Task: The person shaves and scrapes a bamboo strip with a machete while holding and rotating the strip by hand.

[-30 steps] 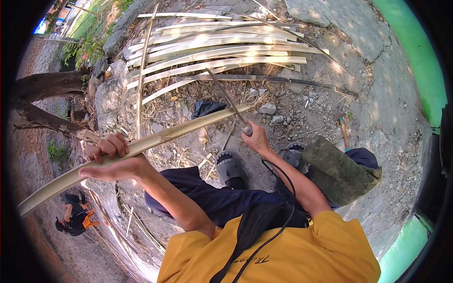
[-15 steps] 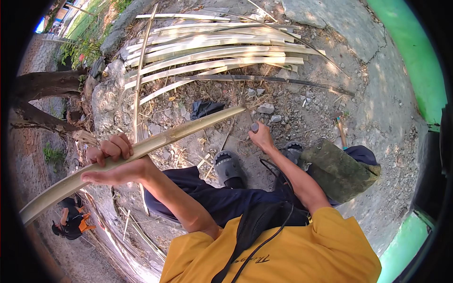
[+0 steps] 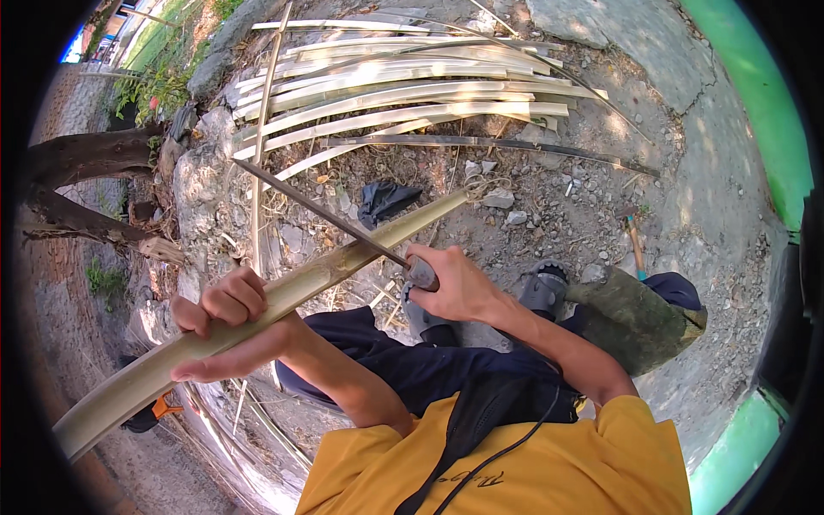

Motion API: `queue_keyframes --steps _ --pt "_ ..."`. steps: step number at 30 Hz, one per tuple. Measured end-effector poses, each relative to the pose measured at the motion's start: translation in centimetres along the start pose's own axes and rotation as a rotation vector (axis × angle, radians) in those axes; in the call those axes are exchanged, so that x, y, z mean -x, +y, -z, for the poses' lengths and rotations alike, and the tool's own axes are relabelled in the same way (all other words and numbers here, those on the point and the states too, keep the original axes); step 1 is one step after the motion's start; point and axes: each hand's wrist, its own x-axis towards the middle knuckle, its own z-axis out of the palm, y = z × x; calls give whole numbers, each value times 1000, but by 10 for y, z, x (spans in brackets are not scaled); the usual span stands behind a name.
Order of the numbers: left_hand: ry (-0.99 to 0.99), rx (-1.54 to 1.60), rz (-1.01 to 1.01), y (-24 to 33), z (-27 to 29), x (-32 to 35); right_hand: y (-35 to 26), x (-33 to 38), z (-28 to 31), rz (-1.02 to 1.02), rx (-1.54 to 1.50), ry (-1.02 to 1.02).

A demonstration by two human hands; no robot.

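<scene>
A long split bamboo strip (image 3: 318,266) slants up across the view from lower left to the middle. My left hand (image 3: 236,322) is wrapped round it, fingers over the far edge and thumb along the near side. My right hand (image 3: 455,283) grips the handle of a long, dark-bladed knife (image 3: 318,209). The blade points up and left, crossing the strip near its right part; whether the edge bites into the bamboo cannot be made out. The strip's right end hangs above the ground, beyond my right fist.
Many pale bamboo strips (image 3: 412,90) lie side by side on the far ground. A black plastic piece (image 3: 386,202) and stones (image 3: 498,198) lie nearer. At right are a hammer (image 3: 635,245) and a green-brown cloth (image 3: 639,319) over my leg. A tree trunk (image 3: 90,154) stands left.
My right hand has moved left and nearer, bringing the knife blade up across the bamboo strip. The left hand keeps its hold, and the strip has shifted slightly right and down in view.
</scene>
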Motion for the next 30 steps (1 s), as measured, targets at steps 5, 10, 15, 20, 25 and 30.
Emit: queue_keyframes --steps 5,10,15,20,25,30 --pt "-57 121 9 3 1 4 22 1 16 -176 68 -2" --pt "-223 377 38 -1 5 4 38 -3 31 -252 87 14" --pt "-419 488 39 4 0 4 -33 -1 35 -83 53 -176" --pt "-522 516 50 10 2 7 -42 2 34 -86 55 -121" --pt "-552 522 64 10 4 8 22 -4 46 -246 168 -44" --pt "-698 465 63 11 8 -2 -30 4 43 -233 114 -81"
